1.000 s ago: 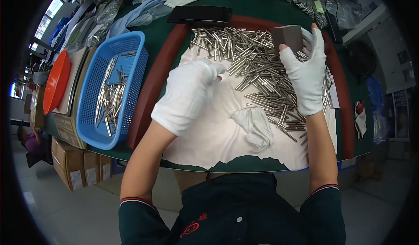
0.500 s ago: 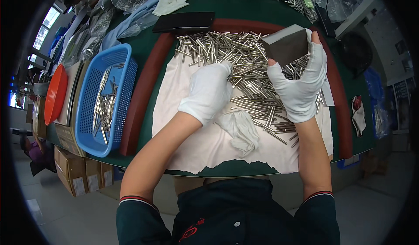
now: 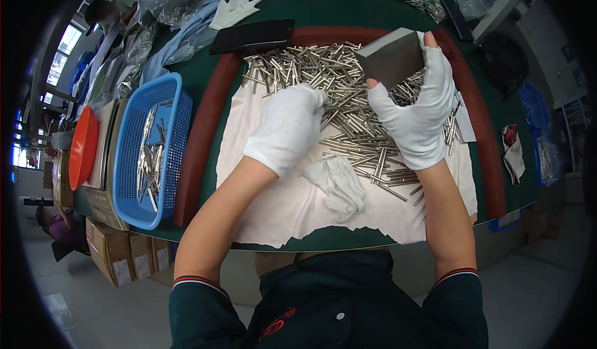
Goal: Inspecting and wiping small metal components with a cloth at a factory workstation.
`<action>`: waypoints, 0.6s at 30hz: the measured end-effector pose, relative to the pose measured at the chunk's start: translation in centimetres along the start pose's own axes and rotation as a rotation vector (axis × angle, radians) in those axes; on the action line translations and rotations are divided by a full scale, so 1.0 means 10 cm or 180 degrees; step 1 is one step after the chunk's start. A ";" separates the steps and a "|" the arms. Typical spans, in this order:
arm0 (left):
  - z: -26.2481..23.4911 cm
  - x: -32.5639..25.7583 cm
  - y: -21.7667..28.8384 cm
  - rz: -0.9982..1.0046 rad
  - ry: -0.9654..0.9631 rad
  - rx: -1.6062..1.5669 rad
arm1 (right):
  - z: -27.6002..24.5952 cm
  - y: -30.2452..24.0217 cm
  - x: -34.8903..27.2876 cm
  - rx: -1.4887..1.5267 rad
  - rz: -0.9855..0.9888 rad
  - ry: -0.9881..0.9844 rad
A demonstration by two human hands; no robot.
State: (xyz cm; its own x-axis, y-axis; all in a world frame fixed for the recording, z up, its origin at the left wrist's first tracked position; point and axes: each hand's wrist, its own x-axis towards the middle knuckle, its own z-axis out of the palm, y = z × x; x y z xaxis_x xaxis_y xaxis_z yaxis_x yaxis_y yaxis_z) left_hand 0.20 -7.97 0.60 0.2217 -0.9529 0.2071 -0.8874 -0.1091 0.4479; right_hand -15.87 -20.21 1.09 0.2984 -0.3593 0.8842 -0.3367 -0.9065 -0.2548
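My right hand (image 3: 420,109), in a white glove with bare thumb and fingertip, grips a dark grey rectangular block (image 3: 395,60) tilted above the pile. Under it spread many loose shiny metal pins (image 3: 348,72), lying in all directions on a pale cloth (image 3: 261,215). At the pile's left edge is my gloved left hand (image 3: 289,125), its fingers curled together and pointing at the pins. Whatever those fingers hold, if anything, is hidden from this side. A crumpled white glove or rag (image 3: 336,186) lies on the cloth between my forearms.
A dark red raised border (image 3: 208,144) frames the cloth. On its left stands a blue plastic basket (image 3: 183,109) with pins inside, then a red-orange bowl (image 3: 84,147). A black flat tray (image 3: 252,36) and a white glove (image 3: 236,8) lie at the back. Another person (image 3: 106,13) is far left.
The view has shifted slightly. My left hand has drawn a little left, still curled beside the pins. My right hand keeps its hold on the block, which has barely moved.
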 end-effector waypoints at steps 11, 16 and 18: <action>-0.32 -0.51 -0.32 -0.1459 0.0293 -0.3855 | 0.02 -0.44 -0.15 0.1852 0.1207 -0.1830; -0.32 -0.56 -0.29 -0.1543 0.0225 -0.5066 | -0.07 -0.56 -0.11 0.2263 0.1826 -0.2279; -0.28 -0.59 -0.33 -0.1571 0.0394 -0.5077 | -0.07 -0.61 -0.09 0.2487 0.2082 -0.2200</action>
State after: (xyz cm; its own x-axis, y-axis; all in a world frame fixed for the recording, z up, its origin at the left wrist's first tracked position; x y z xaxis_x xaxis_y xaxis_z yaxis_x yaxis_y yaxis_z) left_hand 2.93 -1.18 0.30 0.4330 -0.8821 -0.1857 0.5266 0.0803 0.8463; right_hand -14.66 -14.23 2.13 0.7642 -0.6222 0.1698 -0.0465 -0.3157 -0.9477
